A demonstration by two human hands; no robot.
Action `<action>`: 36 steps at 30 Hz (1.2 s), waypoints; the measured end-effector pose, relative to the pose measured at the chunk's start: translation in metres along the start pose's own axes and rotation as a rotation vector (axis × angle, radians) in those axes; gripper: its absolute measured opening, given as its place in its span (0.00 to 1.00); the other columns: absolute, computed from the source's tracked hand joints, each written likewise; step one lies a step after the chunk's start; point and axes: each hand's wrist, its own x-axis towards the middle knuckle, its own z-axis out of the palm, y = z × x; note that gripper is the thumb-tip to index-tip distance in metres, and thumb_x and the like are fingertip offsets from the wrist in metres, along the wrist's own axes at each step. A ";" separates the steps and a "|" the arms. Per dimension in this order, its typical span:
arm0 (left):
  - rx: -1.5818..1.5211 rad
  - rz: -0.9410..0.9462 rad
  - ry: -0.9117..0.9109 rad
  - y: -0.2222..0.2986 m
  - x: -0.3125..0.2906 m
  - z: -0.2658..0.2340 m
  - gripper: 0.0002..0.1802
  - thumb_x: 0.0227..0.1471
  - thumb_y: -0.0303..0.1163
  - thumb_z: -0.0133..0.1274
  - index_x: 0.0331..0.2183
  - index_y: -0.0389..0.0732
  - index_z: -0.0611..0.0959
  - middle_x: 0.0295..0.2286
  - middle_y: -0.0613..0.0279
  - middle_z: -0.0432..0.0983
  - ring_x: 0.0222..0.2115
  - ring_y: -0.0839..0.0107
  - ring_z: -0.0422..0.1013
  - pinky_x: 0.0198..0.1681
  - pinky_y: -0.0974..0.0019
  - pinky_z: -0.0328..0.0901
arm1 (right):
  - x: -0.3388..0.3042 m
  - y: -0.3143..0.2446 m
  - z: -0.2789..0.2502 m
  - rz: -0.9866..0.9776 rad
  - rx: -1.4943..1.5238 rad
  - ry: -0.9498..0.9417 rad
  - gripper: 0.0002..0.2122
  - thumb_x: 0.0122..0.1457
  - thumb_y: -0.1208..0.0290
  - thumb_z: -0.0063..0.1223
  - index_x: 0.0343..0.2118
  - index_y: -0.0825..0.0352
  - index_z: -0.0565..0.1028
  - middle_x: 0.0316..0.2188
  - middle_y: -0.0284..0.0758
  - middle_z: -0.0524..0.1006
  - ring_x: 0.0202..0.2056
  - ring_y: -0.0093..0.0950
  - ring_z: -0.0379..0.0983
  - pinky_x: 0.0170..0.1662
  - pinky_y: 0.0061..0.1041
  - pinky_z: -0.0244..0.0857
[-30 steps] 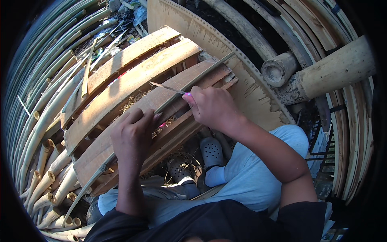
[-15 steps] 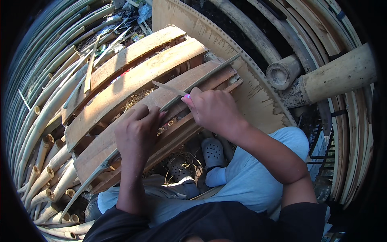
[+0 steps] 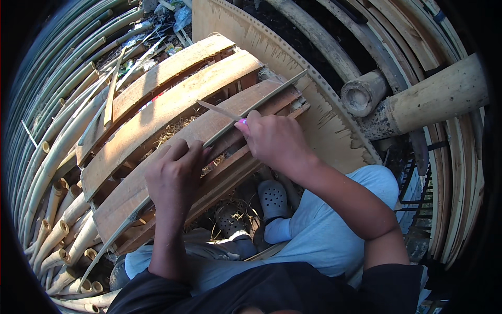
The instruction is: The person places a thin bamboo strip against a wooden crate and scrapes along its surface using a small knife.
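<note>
A long, thin bamboo strip (image 3: 278,91) lies slantwise across a slatted wooden pallet (image 3: 175,97), its tail bending down toward the lower left. My left hand (image 3: 173,170) is closed round the strip near its middle. Farther up it, my right hand (image 3: 277,137) grips a knife (image 3: 217,110) by a pink handle, mostly hidden in the fingers. The blade points up and left, crossing over the strip close to the right knuckles. Whether the edge touches the strip, I cannot tell.
Bamboo poles (image 3: 49,146) are stacked along the left. A plywood sheet (image 3: 334,118) with a dotted edge lies beyond the pallet. Thick bamboo posts (image 3: 439,99) and long slats (image 3: 455,199) stand at right. My clogs (image 3: 273,200) rest below the pallet's near edge.
The whole view has shifted slightly left. The knife's blade sits a touch farther from me against the strip. Both hands keep their grips in nearly the same places.
</note>
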 end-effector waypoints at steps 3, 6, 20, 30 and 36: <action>-0.016 -0.013 0.004 0.001 -0.001 0.000 0.11 0.52 0.41 0.61 0.27 0.46 0.79 0.21 0.62 0.66 0.24 0.61 0.70 0.24 0.57 0.62 | 0.003 0.005 -0.006 0.081 -0.039 0.011 0.18 0.69 0.58 0.45 0.26 0.66 0.74 0.14 0.40 0.76 0.20 0.39 0.79 0.22 0.38 0.73; -0.020 -0.021 -0.003 0.001 0.000 0.001 0.11 0.53 0.41 0.61 0.27 0.46 0.79 0.21 0.62 0.66 0.24 0.61 0.70 0.24 0.57 0.62 | -0.009 -0.010 -0.004 -0.071 0.088 -0.035 0.18 0.69 0.59 0.44 0.26 0.67 0.73 0.13 0.43 0.75 0.19 0.44 0.77 0.21 0.41 0.71; -0.014 -0.004 0.035 0.001 0.002 0.002 0.11 0.53 0.41 0.61 0.27 0.47 0.79 0.21 0.63 0.65 0.23 0.62 0.69 0.24 0.58 0.62 | 0.014 0.027 -0.013 0.269 -0.019 0.013 0.19 0.69 0.60 0.44 0.25 0.69 0.75 0.17 0.48 0.77 0.23 0.49 0.78 0.28 0.45 0.74; -0.021 -0.036 0.017 0.000 0.001 0.001 0.10 0.53 0.42 0.61 0.28 0.48 0.80 0.22 0.63 0.67 0.24 0.62 0.70 0.24 0.58 0.63 | -0.002 0.002 -0.008 0.068 0.075 -0.014 0.21 0.69 0.57 0.43 0.24 0.67 0.76 0.18 0.46 0.77 0.24 0.44 0.79 0.28 0.43 0.73; -0.023 -0.029 0.019 0.000 -0.001 0.003 0.11 0.53 0.42 0.61 0.28 0.47 0.80 0.22 0.62 0.67 0.24 0.61 0.71 0.24 0.58 0.63 | -0.002 0.008 -0.003 0.037 0.060 0.009 0.20 0.69 0.57 0.44 0.24 0.67 0.73 0.17 0.46 0.76 0.23 0.46 0.77 0.27 0.45 0.70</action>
